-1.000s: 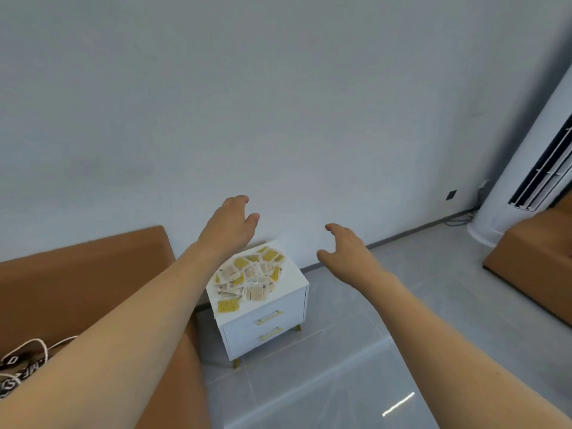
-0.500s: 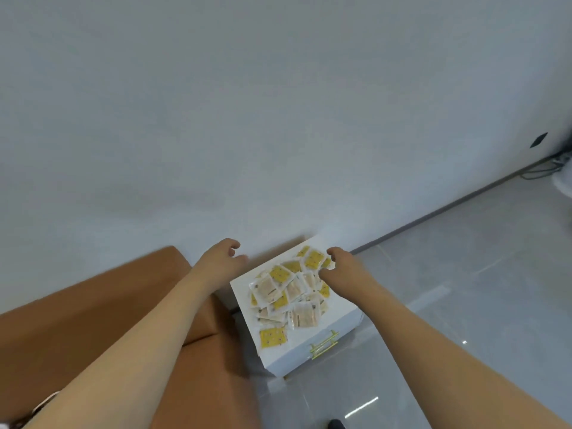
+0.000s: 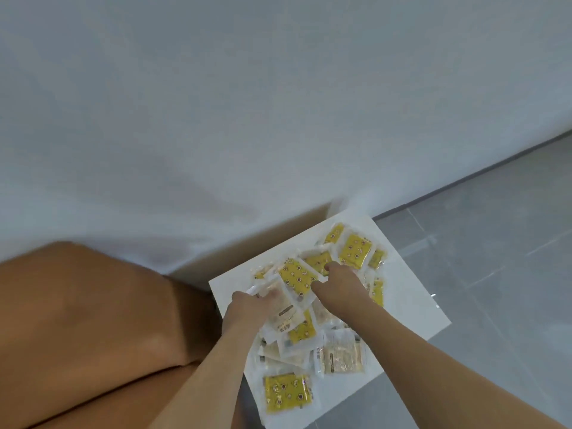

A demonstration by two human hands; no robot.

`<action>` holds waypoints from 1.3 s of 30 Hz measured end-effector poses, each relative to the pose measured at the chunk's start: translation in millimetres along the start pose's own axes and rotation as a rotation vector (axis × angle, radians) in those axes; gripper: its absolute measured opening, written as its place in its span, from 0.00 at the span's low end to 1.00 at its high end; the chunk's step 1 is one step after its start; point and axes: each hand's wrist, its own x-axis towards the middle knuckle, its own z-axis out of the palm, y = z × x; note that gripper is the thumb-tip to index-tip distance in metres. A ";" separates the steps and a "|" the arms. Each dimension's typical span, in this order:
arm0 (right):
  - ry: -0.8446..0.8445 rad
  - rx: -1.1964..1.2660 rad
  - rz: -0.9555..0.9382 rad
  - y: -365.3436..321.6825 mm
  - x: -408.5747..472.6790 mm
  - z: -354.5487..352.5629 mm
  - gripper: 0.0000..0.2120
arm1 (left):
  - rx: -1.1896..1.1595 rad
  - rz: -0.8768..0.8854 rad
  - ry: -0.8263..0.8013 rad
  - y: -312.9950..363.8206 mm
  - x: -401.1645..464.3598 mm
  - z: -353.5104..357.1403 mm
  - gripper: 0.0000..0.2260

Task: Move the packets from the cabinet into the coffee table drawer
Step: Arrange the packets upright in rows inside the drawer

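Observation:
Several yellow and beige packets (image 3: 353, 251) lie in a loose pile on the top of a small white cabinet (image 3: 411, 311). My left hand (image 3: 247, 308) rests on the left side of the pile with its fingers closed on the packets there. My right hand (image 3: 340, 284) is on the middle of the pile, fingers curled onto a yellow packet (image 3: 296, 276). One yellow packet (image 3: 288, 393) lies apart near the cabinet's front edge. The coffee table is not in view.
A brown sofa (image 3: 83, 323) stands against the cabinet's left side. A white wall (image 3: 247, 103) rises right behind the cabinet. Grey tiled floor (image 3: 501, 243) stretches to the right.
The cabinet has come much closer in view. Both hands have dropped from beside and above the cabinet onto the pile of packets and closed on them.

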 end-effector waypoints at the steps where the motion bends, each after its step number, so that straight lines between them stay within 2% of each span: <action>1: 0.004 -0.041 0.005 1.9 14.4 12.6 0.26 | 0.043 -0.005 0.030 -3.6 10.5 10.6 0.40; 5: 0.027 -0.270 0.001 6.4 50.7 50.2 0.28 | 0.128 0.024 0.122 -14.5 32.5 42.5 0.42; 9: 0.159 -0.421 -0.003 7.5 70.3 66.2 0.30 | -0.013 0.035 0.099 -16.7 43.9 52.5 0.36; 12: 0.117 -0.435 0.046 5.8 80.4 68.9 0.31 | -0.157 0.040 0.044 -20.5 49.5 49.1 0.31; 16: 0.061 -0.496 0.004 5.5 84.9 58.4 0.14 | -0.306 0.024 -0.061 -34.0 55.1 37.0 0.25; 19: -0.001 -0.553 -0.053 8.0 78.0 44.6 0.08 | -0.384 0.027 -0.150 -39.9 55.7 23.3 0.14; 21: -0.007 -0.399 -0.108 12.1 72.3 32.8 0.03 | -0.448 0.015 -0.213 -40.6 53.0 13.5 0.13; 24: 0.048 -0.062 -0.154 24.5 65.5 16.1 0.10 | -0.467 0.040 -0.228 -40.2 49.2 0.4 0.15; 26: 0.103 0.072 -0.153 35.3 58.6 5.2 0.09 | -0.482 0.044 -0.210 -37.7 44.9 -6.2 0.16; 29: 0.121 0.203 -0.088 52.8 50.0 -5.2 0.10 | -0.488 0.036 -0.287 -33.3 36.9 -10.2 0.13; 31: 0.129 0.227 -0.022 63.6 48.5 -9.5 0.12 | -0.432 0.016 -0.381 -30.9 31.6 -0.3 0.13; 33: 0.156 0.307 0.078 73.2 46.8 -11.7 0.12 | -0.341 0.007 -0.407 -27.8 25.8 22.0 0.14; 34: 0.169 0.374 0.141 78.6 46.5 -12.1 0.13 | -0.248 0.024 -0.374 -26.5 24.7 36.9 0.16; 37: 0.207 0.526 0.337 92.0 44.1 -12.9 0.15 | 0.181 0.066 -0.136 -18.4 11.7 70.4 0.25; 39: 0.228 0.600 0.469 98.7 41.6 -15.8 0.12 | 0.192 0.044 -0.042 -13.4 2.8 80.5 0.28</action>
